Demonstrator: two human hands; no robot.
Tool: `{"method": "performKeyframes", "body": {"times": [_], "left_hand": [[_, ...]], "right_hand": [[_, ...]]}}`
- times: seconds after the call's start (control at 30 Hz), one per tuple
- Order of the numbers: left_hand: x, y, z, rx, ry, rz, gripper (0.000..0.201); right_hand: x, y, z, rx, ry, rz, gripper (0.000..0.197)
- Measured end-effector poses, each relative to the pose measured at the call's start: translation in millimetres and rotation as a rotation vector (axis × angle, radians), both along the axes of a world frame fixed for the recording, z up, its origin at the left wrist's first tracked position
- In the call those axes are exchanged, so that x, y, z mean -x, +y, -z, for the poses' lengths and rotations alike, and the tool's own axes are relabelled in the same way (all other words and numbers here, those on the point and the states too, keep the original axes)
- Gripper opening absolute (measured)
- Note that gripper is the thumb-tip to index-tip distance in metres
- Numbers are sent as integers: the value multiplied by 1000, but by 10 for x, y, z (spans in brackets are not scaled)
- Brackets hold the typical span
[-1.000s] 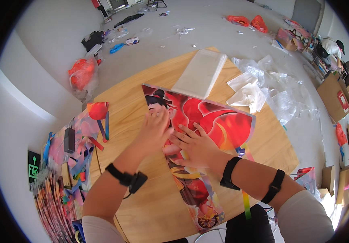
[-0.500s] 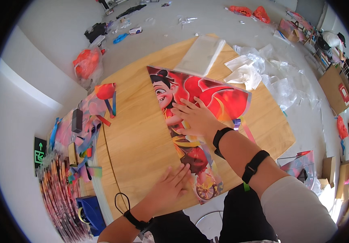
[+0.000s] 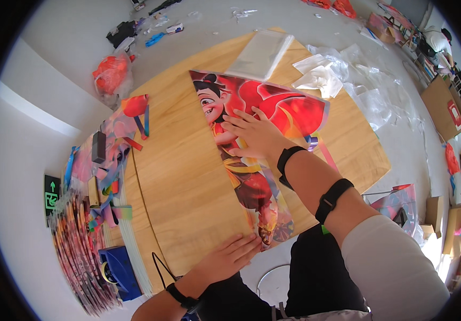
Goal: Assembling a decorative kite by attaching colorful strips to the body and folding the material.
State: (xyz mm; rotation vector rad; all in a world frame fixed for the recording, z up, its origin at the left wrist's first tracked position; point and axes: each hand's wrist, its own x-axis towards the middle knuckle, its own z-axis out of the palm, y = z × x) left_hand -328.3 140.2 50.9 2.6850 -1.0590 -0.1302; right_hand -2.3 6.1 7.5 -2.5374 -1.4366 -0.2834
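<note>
A folded kite [image 3: 252, 184] lies on the wooden table, wide at the far end and narrow toward me. It is printed with a cartoon child in red, yellow and brown. My right hand [image 3: 256, 134] rests flat on its upper middle, fingers spread. At the narrow near tip, my left hand [image 3: 236, 254] lies with straight fingers, their ends touching the kite's left edge. Neither hand grasps anything. A pink ribbon [image 3: 327, 155] sticks out from the kite's right side, beyond my right wrist.
Clear plastic sleeves [image 3: 260, 56] lie at the table's far edge, beside crumpled white wrapping [image 3: 319, 80]. To the left are a dark block [image 3: 99, 147], coloured ribbons, a stack of printed pieces [image 3: 78, 251] and a blue tape dispenser [image 3: 121, 273]. Cardboard boxes [image 3: 442, 109] stand at right.
My left hand has slid down the kite's left edge to the near tip, where the printed wheel is now partly covered. The right hand stays spread on the kite. The view has shifted slightly.
</note>
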Motion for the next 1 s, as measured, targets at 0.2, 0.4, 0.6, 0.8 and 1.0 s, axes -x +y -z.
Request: {"method": "performKeyframes", "body": {"times": [0.2,0.4,0.6,0.8,1.0], "left_hand": [[15,-214,-10,136,45,-134,64],[87,-268,-12,129,47,-179,66],[118,-367,60,30,7,-151,55],[93,-552,98,14,-119,-189,52],[-31,-666,190,11,-158,-274,58]], "right_hand": [[-8,-22,-7,-3,15,7,76],[24,-18,-58,10,60,2,78],[7,-38,-45,-3,56,6,78],[7,-24,-53,10,67,6,78],[18,-14,-66,-2,70,1,79]]}}
